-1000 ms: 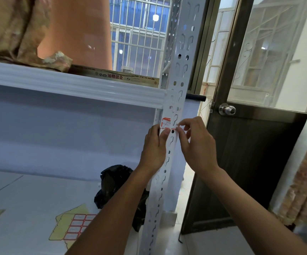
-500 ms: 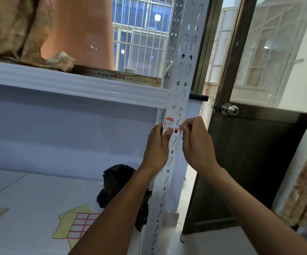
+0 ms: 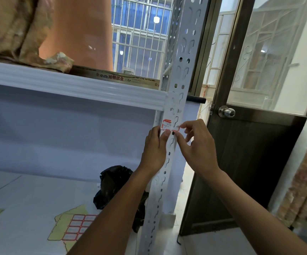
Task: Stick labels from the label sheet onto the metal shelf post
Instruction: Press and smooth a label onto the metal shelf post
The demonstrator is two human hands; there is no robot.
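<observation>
A white perforated metal shelf post (image 3: 169,162) runs up the middle of the head view. A small white label with a red border (image 3: 167,124) lies across the post just below the upper shelf rail. My left hand (image 3: 154,150) grips the post from the left, its thumb pressed on the label's lower left edge. My right hand (image 3: 197,144) pinches the label's right end between thumb and forefinger. The yellow label sheet (image 3: 73,227), with several red-bordered labels, lies on the lower shelf at the bottom left.
A white shelf rail (image 3: 71,87) crosses at upper left, with crumpled fabric (image 3: 14,32) and a flat box (image 3: 116,78) on top. A black plastic bag (image 3: 116,183) sits behind the post. A dark door with a metal knob (image 3: 226,111) stands right.
The camera has shifted slightly. My right fingers have slid a little along the label's right end; both hands stay at the label on the post.
</observation>
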